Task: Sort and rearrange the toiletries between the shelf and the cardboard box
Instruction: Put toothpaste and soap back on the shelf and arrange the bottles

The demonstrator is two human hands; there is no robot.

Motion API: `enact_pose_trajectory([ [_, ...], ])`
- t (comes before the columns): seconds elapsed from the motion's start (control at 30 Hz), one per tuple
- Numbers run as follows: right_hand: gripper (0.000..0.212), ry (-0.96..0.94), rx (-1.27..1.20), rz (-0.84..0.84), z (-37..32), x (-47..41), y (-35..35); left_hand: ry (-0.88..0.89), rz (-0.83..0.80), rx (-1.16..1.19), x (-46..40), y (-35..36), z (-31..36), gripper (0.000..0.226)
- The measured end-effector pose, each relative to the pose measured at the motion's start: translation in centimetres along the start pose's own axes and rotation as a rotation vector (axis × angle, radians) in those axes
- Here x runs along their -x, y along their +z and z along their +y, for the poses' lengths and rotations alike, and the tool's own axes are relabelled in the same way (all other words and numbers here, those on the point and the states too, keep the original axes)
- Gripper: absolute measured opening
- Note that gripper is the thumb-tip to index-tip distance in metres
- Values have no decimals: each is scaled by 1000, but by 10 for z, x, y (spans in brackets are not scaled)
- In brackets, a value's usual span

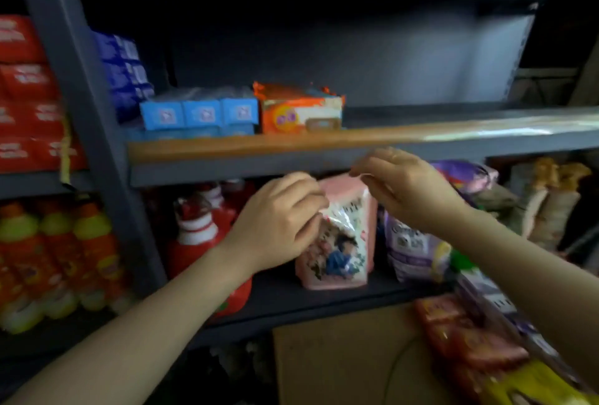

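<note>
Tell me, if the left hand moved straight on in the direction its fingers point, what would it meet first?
The left hand already pinches the pink packet, so it would press into that packet first. The purple bag stands beyond it, though depth is unclear.

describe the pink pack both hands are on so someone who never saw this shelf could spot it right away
Find the wooden-edged shelf board carrying blue and orange boxes; look at the darker shelf just under it. The pink pack stands upright there, between red bottles on its left and a purple bag on its right. It is the only pink item, with a cartoon picture on its front, and the left hand and right hand pinch its top.
</note>
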State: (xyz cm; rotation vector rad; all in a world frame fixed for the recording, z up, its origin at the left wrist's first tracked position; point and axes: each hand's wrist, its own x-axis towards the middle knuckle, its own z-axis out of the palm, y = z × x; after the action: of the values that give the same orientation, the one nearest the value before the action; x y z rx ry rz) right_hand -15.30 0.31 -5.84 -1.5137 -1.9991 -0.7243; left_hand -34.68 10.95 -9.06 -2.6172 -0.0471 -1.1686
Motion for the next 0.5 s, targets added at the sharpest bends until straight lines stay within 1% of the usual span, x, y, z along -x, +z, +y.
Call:
enact_pose_trajectory([
  [0.1,20,180,23,-217,28,74,-22,33,-171,155,7,43,35,14],
  [0.17,15,317,59,-315,42,118,-37,35,-271,238,8,70,59,19],
  [0.23,15,394,75,-375,55,155,-50,-1,-331,315,8,91,81,22],
  [0.33,17,505,50,-428,69,194,-65,-122,-407,439,6,118,109,34],
  [0.43,18,525,-36,-511,81,223,-67,-196,-506,486,2,143,137,42],
  [0.5,21,508,-95,-599,83,239,-59,-250,-586,495,0,157,153,38],
])
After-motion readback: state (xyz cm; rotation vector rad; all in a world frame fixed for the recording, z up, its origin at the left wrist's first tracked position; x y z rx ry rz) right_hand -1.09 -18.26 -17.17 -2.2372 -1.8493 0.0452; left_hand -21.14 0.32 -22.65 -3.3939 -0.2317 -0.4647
